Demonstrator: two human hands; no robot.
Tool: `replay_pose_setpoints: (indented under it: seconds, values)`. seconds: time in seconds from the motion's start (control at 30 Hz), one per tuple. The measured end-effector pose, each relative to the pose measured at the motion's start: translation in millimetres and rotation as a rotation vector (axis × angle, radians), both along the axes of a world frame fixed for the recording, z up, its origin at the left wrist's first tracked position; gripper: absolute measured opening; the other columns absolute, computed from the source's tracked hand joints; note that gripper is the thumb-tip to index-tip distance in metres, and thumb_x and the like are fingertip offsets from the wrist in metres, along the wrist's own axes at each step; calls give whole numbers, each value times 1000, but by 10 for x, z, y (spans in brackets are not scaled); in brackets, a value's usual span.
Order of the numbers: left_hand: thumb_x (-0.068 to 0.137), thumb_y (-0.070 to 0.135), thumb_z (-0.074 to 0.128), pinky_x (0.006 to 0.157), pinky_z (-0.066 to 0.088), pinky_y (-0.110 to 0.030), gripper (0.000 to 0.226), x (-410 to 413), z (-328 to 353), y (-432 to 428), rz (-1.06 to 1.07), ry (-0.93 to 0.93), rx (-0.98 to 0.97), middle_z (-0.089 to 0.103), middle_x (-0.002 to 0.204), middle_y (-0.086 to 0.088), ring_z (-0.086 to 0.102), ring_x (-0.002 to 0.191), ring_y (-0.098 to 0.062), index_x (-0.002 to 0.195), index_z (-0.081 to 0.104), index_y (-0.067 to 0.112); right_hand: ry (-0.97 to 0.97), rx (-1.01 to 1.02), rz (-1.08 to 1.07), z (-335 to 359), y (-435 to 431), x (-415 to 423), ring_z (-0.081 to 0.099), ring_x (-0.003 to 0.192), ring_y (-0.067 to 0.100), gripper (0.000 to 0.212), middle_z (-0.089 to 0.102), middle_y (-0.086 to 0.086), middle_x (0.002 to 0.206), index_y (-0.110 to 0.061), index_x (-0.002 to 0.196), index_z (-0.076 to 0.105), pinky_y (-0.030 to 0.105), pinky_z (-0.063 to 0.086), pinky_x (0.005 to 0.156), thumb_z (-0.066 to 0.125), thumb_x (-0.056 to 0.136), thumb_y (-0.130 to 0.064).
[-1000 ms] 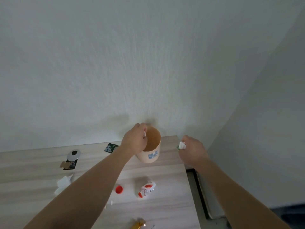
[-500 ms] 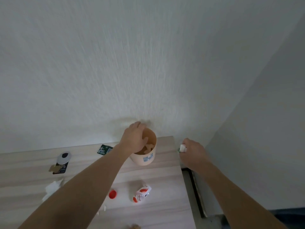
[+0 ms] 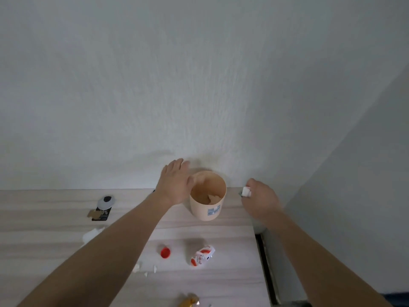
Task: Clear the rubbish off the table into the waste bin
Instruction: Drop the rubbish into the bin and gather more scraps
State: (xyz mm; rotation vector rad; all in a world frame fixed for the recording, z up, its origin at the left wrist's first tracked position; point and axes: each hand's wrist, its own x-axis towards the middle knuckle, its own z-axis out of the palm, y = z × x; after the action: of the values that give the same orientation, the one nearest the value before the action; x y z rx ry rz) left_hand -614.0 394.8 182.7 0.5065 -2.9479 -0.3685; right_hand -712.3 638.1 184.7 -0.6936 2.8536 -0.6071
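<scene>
A small beige waste bin [image 3: 208, 210] stands at the table's far right by the wall, with crumpled paper lying inside. My left hand [image 3: 174, 182] hovers flat and open just left of the bin's rim, holding nothing. My right hand [image 3: 259, 201] is to the right of the bin, fingers closed on a small white scrap [image 3: 245, 192]. On the table lie a red bottle cap [image 3: 165, 252], a red-and-white wrapper [image 3: 202, 255], a white tissue [image 3: 91, 235], small white bits [image 3: 145, 270], a gold wrapper [image 3: 189, 301] and a black packet with a round white lid [image 3: 103, 207].
The wooden table [image 3: 221, 282] meets a white wall behind it. Its right edge ends at about a dark gap [image 3: 266, 269] beside a second wall.
My left hand let its item drop into the bin and opened, moving to the bin's left side. The right hand stayed by the bin with its white scrap.
</scene>
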Motion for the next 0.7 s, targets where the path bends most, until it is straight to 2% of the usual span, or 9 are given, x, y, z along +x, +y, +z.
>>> replay_pose_setpoints:
  seconds: [0.17, 0.27, 0.4, 0.53, 0.63, 0.7]
  values:
    - [96, 27, 40, 104, 34, -39, 43, 398, 187, -216, 66, 51, -8, 46, 135, -9, 41, 123, -29, 135, 41, 10, 67, 8, 54, 138, -263, 129, 55, 81, 26, 11, 45, -2, 84, -17, 89, 52, 29, 36, 64, 58, 83, -25]
    - [96, 28, 40, 102, 36, -39, 43, 616, 256, -338, 86, 48, -25, 45, 136, -8, 42, 122, -29, 136, 41, 11, 67, -8, 86, 215, -443, 164, 55, 80, 27, 18, 46, 0, 85, -20, 86, 48, 31, 39, 65, 58, 84, -35]
    - [97, 29, 39, 103, 36, -38, 44, 872, 290, -498, 118, 46, -52, 44, 138, -8, 43, 123, -27, 138, 40, 11, 38, -8, 90, 185, -700, 124, 57, 81, 26, 29, 52, 1, 91, -19, 91, 52, 34, 46, 69, 56, 82, -46]
    - [98, 30, 40, 106, 34, -38, 44, 1055, 256, -669, 150, 27, -75, 44, 138, -7, 42, 125, -26, 138, 40, 12, 32, 49, 110, 46, -961, 59, 57, 80, 25, 28, 55, 3, 93, -19, 92, 52, 35, 49, 70, 54, 81, -44]
    - [97, 30, 41, 107, 34, -39, 45, 1146, 193, -797, 159, 20, -73, 45, 138, -8, 42, 126, -27, 138, 41, 11, 0, 135, 143, -47, -1106, 11, 57, 83, 24, 27, 55, 2, 95, -19, 100, 52, 34, 49, 70, 54, 83, -40]
    - [97, 30, 41, 109, 33, -40, 45, 1190, 161, -885, 170, 7, -73, 45, 139, -8, 41, 128, -27, 138, 40, 11, -15, 191, 164, -122, -1195, -37, 58, 87, 23, 33, 55, 1, 100, -20, 108, 52, 34, 50, 73, 56, 83, -42]
